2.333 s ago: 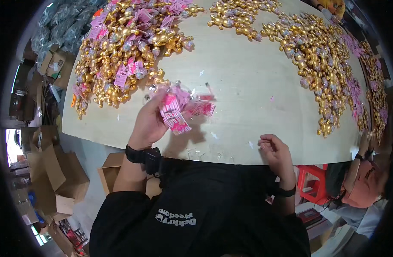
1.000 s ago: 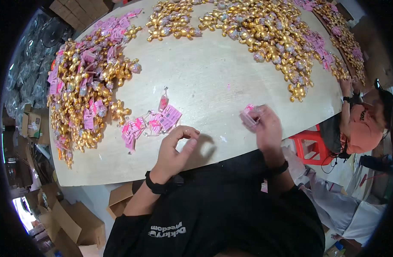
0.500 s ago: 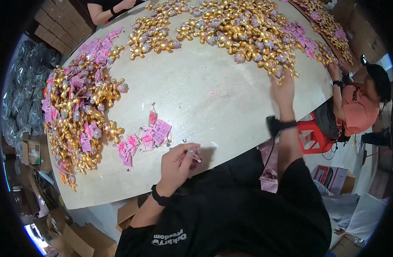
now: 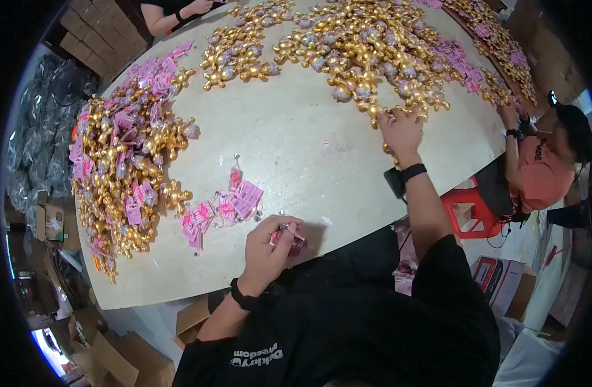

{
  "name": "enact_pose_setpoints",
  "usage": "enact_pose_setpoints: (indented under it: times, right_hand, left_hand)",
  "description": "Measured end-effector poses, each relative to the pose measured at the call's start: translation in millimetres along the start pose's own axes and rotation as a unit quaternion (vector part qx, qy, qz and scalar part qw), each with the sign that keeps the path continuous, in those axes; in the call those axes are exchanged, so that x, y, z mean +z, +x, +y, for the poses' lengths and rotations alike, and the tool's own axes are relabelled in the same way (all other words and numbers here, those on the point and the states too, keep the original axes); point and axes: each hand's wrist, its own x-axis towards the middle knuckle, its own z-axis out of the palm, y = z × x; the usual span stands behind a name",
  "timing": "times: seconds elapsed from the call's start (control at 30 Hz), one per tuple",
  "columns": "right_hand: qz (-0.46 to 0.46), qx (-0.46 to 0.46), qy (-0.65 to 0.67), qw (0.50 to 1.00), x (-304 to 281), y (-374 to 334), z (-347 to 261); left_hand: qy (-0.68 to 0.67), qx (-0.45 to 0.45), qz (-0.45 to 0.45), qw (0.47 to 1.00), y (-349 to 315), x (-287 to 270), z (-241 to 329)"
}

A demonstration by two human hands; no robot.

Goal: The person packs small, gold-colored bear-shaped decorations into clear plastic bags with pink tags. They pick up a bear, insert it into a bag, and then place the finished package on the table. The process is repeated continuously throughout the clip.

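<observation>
My left hand (image 4: 266,250) is closed near the table's front edge, with a small bunch of pink tags (image 4: 297,242) pinched between thumb and fingers. Light cord or clasp ends stick out above the thumb. My right hand (image 4: 402,133) reaches to the near edge of a big heap of shiny gold bear figures (image 4: 367,61). Its fingers curl over a gold bear figure (image 4: 389,150), part of which shows beside the palm; the rest is hidden under the hand. Between the hands and the left heap lie loose pink tags (image 4: 246,198) with cords and small metal clasps.
Another heap of gold bears with pink tags (image 4: 133,174) covers the table's left side. The pale tabletop (image 4: 276,129) curves around me. A co-worker in an orange shirt (image 4: 544,171) sits at the right near a red stool (image 4: 467,209). Another person's arm (image 4: 163,22) shows at far left.
My right hand has moved left along the near edge of the big heap and now curls over a gold bear. My left hand stays in place with the pink tags.
</observation>
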Motion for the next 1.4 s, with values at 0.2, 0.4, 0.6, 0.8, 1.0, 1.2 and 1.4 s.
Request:
enact_pose_setpoints:
  times: [0.2,0.4,0.6,0.8,1.0,1.2,1.4]
  right_hand:
    - [0.025,-0.115,0.069,0.991,-5,-85,-71]
    - [-0.044,-0.207,0.120,0.970,-40,-142,-96]
    - [-0.095,-0.362,0.419,0.827,-113,-170,-80]
    - [-0.370,-0.198,0.585,0.694,-128,-212,-71]
    - [-0.362,-0.076,0.577,0.728,-124,-205,-57]
    - [-0.319,0.023,0.671,0.669,-129,-193,-62]
    - [-0.310,-0.031,0.633,0.709,-122,-192,-48]
  left_hand:
    - [0.048,0.050,0.036,0.997,5,-3,-1]
    - [0.003,-0.014,0.011,1.000,4,4,16]
    - [0.010,-0.002,0.008,1.000,1,5,17]
    - [0.042,0.027,-0.069,0.996,12,16,34]
    - [0.049,0.107,-0.154,0.981,26,10,35]
    - [0.277,0.163,-0.047,0.946,70,7,0]
    - [0.481,0.139,-0.088,0.861,97,17,-46]
